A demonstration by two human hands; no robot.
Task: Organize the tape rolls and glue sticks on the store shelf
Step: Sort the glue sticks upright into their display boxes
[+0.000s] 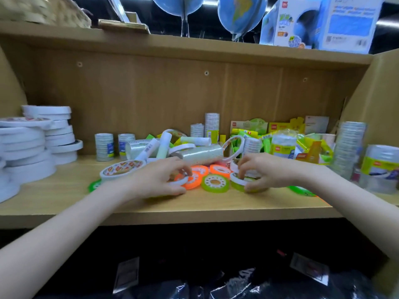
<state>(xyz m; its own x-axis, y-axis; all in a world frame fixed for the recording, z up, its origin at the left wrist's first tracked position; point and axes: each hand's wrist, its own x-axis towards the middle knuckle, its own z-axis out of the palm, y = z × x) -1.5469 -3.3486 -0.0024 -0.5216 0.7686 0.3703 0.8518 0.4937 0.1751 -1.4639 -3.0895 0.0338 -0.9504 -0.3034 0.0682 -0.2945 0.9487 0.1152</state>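
On the wooden shelf (216,205) lies a jumble of tape rolls and glue sticks. My left hand (157,179) grips a small white tape roll (180,181) lying over orange tape rolls (219,170). My right hand (262,172) pinches a thin white tape roll (237,179) resting on a green tape roll (239,186). Another green tape roll (214,183) lies flat between the hands. White and pale green glue sticks (163,145) lie tumbled behind, beside a long wrapped pack of clear tape (200,155). A wide white roll with a printed label (122,169) sits left of my left hand.
Tall stacks of white tape (36,145) fill the shelf's left end. Wrapped clear tape packs (104,146) stand at the back, taller ones (348,147) at the right. Yellow-green packaged items (302,145) crowd the back right. Globes (239,14) and a box (319,22) stand on the shelf above.
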